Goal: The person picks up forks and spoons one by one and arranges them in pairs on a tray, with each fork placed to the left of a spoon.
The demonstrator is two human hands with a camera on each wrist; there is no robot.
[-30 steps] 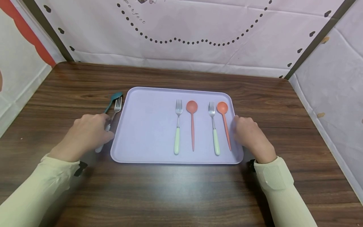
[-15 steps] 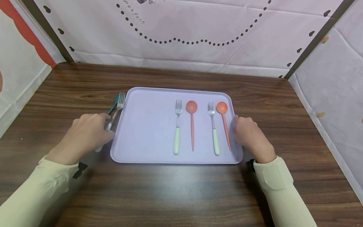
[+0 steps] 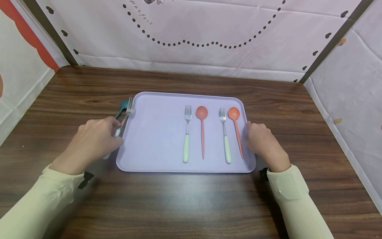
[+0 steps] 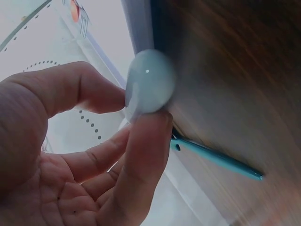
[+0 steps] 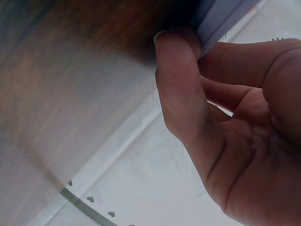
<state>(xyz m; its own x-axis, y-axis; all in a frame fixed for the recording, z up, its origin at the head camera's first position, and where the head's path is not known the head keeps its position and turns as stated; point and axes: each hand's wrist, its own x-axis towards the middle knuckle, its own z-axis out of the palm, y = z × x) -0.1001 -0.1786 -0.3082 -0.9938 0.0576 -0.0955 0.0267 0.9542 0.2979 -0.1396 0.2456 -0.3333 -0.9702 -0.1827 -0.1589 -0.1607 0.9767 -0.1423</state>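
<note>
My left hand (image 3: 92,137) pinches a fork (image 3: 130,108) by its whitish handle at the lilac tray's (image 3: 155,132) left edge. In the left wrist view the pale, rounded end of the fork's handle (image 4: 153,80) sits between thumb and finger. The fork's tines overlap the tray's upper left rim. Behind it a teal spoon (image 3: 123,105) lies on the table, partly hidden by hand and fork. My right hand (image 3: 264,142) grips the tray's right edge, and the right wrist view has thumb and fingers at that rim (image 5: 220,23).
On the tray's right half lie two forks with light green handles (image 3: 186,147) (image 3: 227,149), a coral-pink spoon (image 3: 202,113) and an orange spoon (image 3: 234,113). The dark wooden table (image 3: 191,205) surrounds the tray. White patterned cloth (image 3: 191,56) hangs behind and at both sides.
The fork in my left hand has moved slightly right and up, from beside the tray to over its left rim. More of the spoon is covered. My right hand stays at the tray's edge.
</note>
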